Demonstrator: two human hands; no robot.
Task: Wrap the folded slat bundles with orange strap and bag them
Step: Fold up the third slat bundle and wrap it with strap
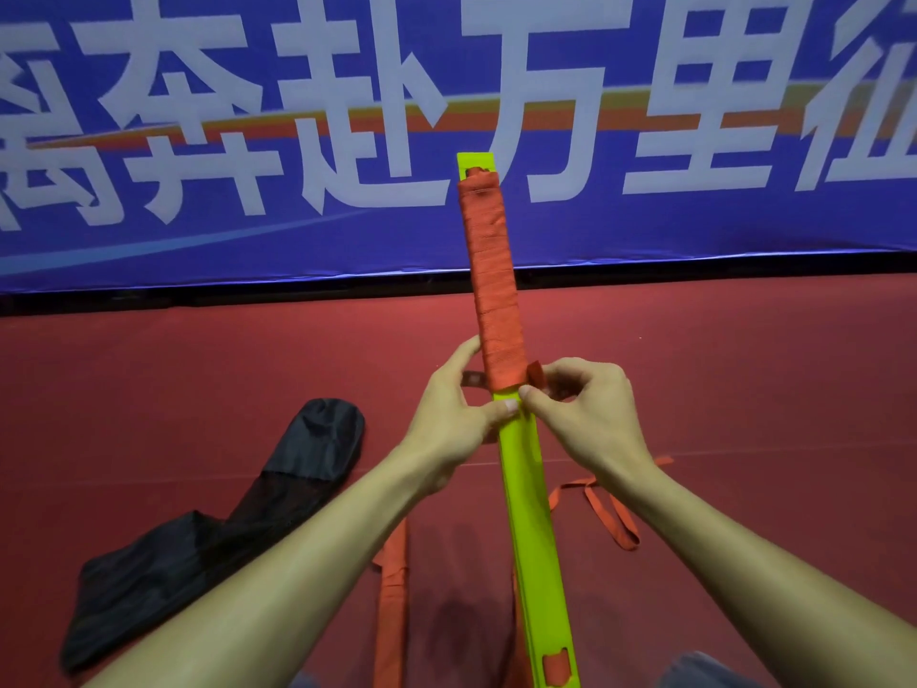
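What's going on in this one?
A person is wrapping a yellow-green slat bundle with orange strap. The far part is wound and the near part is bare. The left hand grips the bundle at the wrap's near edge, and the right hand pinches the strap right beside it. The strap's loose length trails on the red floor. A black bag lies on the floor to the left; the bundle is not yet in it.

The bundle (528, 489) stands tilted between the left hand (446, 414) and right hand (590, 414). The strap (493, 290) winds round its upper half, its slack trailing on the floor (744, 365) to the right. The bag (198, 538) lies left, a banner (198, 216) behind.
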